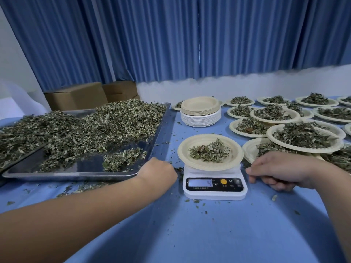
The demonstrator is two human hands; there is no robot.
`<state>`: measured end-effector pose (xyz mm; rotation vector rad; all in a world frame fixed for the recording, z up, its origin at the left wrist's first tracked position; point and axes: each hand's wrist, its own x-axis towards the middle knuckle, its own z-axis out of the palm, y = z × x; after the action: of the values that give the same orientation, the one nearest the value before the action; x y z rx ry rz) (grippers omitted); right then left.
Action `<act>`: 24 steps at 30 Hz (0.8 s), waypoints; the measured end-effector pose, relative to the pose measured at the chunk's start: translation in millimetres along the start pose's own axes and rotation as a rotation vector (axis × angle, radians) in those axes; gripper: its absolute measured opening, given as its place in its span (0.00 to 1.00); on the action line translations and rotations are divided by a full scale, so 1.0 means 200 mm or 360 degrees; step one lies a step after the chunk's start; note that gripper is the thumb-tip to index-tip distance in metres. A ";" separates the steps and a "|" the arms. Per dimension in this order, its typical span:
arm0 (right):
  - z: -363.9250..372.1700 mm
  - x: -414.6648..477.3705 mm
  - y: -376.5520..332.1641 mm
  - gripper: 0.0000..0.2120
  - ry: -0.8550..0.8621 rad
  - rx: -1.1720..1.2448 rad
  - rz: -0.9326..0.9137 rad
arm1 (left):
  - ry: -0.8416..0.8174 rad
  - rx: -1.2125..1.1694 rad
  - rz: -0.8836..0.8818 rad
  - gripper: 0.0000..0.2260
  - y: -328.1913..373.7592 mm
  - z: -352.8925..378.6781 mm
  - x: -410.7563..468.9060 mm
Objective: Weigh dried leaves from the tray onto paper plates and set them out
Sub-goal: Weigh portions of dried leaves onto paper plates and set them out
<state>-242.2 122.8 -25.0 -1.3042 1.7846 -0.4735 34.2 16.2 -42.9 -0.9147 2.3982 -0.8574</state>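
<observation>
A steel tray (76, 174) on the left holds a big heap of dried leaves (85, 130). A white digital scale (214, 194) stands on the blue tablecloth. On it sits a paper plate (185, 149) with a small mound of leaves (210, 150), and the display seems to read 4. My left hand (159, 171) is between the tray's corner and the scale, with curled fingers pinching a few leaf bits. My right hand (275, 171) rests on the cloth just right of the scale, fingers loosely curled, with nothing in it.
A stack of empty paper plates (200, 114) stands behind the scale. Several filled plates (303, 135) crowd the right side, some overlapping. Cardboard boxes (76, 95) sit behind the tray under blue curtains. Leaf crumbs litter the cloth around the scale.
</observation>
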 end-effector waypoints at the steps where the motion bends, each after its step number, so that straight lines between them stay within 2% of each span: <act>1: 0.00 0.00 0.00 0.14 0.0000 0.0002 -0.0001 | 0.0010 -0.0016 -0.0012 0.11 0.00 -0.01 0.00; 5: 0.00 0.00 0.00 0.14 -0.0006 0.0006 -0.0003 | -0.0071 -0.0173 -0.0110 0.10 -0.04 -0.05 -0.01; 8: 0.00 0.01 0.00 0.14 -0.0015 0.0013 0.0000 | -0.0056 -0.0468 -0.0274 0.11 -0.11 -0.09 -0.01; 10: 0.00 0.01 0.00 0.14 -0.0014 0.0022 0.0005 | 0.0072 -0.0759 -0.0358 0.08 -0.18 -0.13 0.01; 13: 0.00 0.00 0.00 0.14 -0.0009 0.0028 0.0013 | 0.0393 -0.1179 -0.0457 0.14 -0.28 -0.20 0.04; 16: 0.00 0.00 0.00 0.14 -0.0013 0.0039 0.0014 | 0.0724 -0.1535 -0.0535 0.12 -0.32 -0.27 0.07; 20: 0.00 0.00 0.00 0.14 -0.0017 0.0048 0.0016 | 0.0914 -0.1872 -0.0444 0.09 -0.24 -0.34 0.13; 22: 0.00 0.00 0.00 0.14 -0.0018 0.0054 0.0017 | 0.0871 -0.1985 -0.0328 0.18 -0.18 -0.33 0.16; 24: 0.00 0.00 0.00 0.14 -0.0019 0.0049 0.0018 | 0.0811 -0.2033 -0.0241 0.23 -0.14 -0.30 0.18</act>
<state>-242.8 122.8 -25.0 -1.2725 1.7674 -0.4843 -12.7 -2.8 13.1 -1.3934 3.3084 0.6753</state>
